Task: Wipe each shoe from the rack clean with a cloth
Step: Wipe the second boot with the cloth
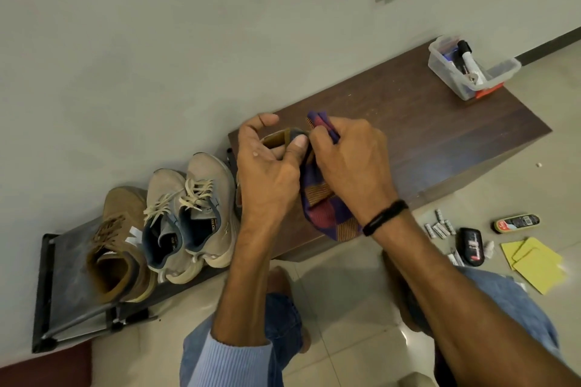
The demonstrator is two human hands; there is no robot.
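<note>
Shoe (278, 139): tan-brown upper with a darker grey patch at the one visible edge. Most of it is hidden behind the hands, so its overall condition cannot be judged. It is held in the air just above the near end of a dark wooden bench (424, 122).

The left hand (267, 173) grips the shoe, fingers curled round it and the thumb pressed on the grey patch. The right hand (349, 163), with a black band at the wrist, has its fingers bunched on a checked purple, maroon and orange cloth (327, 214). It holds the cloth against the shoe, and the rest hangs down below the hand.

To the left, a low black rack (47, 264) carries a tan high-top shoe (116, 248) and a pair of beige laced sneakers (191, 207).

At the far end of the bench stands a clear plastic tub (440, 67) of supplies. On the tiled floor to the right lie two polish containers (471, 245) and yellow cloths (534, 264).
</note>
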